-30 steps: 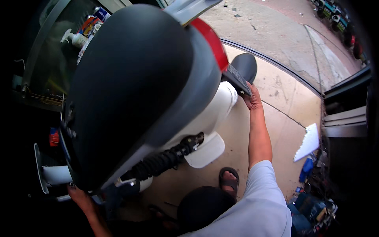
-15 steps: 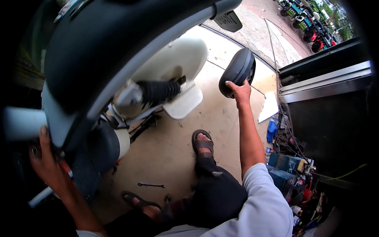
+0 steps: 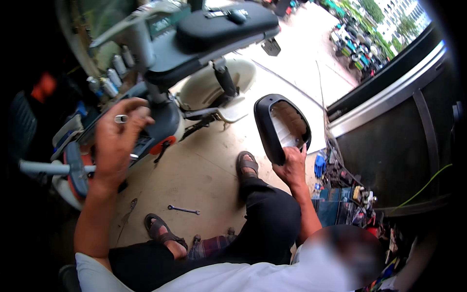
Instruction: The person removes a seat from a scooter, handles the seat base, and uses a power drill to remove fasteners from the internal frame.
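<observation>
My left hand (image 3: pixel 119 141) is raised over the left side of an electric scooter, fingers curled around a small silver metal cylinder (image 3: pixel 120 119). My right hand (image 3: pixel 291 160) grips the lower edge of an oval black padded piece (image 3: pixel 266 129), its hollow, pale inner side showing. The scooter (image 3: pixel 224 24) stands ahead with a long black seat, a light rear mudguard and a shock absorber. A spanner (image 3: pixel 184 209) lies on the tiled floor between my sandalled feet and the scooter.
A metal-framed door (image 3: pixel 379 160) runs along the right, beside a blue toolbox (image 3: pixel 331 207), cluttered parts and blue gloves (image 3: pixel 319 165). Spray cans (image 3: pixel 116 75) stand at the left. Outside the doorway, scooters (image 3: pixel 352 51) are parked in rows. A low plaid seat (image 3: pixel 209 248) is beneath me.
My view has drawn back from the scooter. My left hand has left the scooter's side and risen. My right hand has brought the black piece lower and turned its hollow side up.
</observation>
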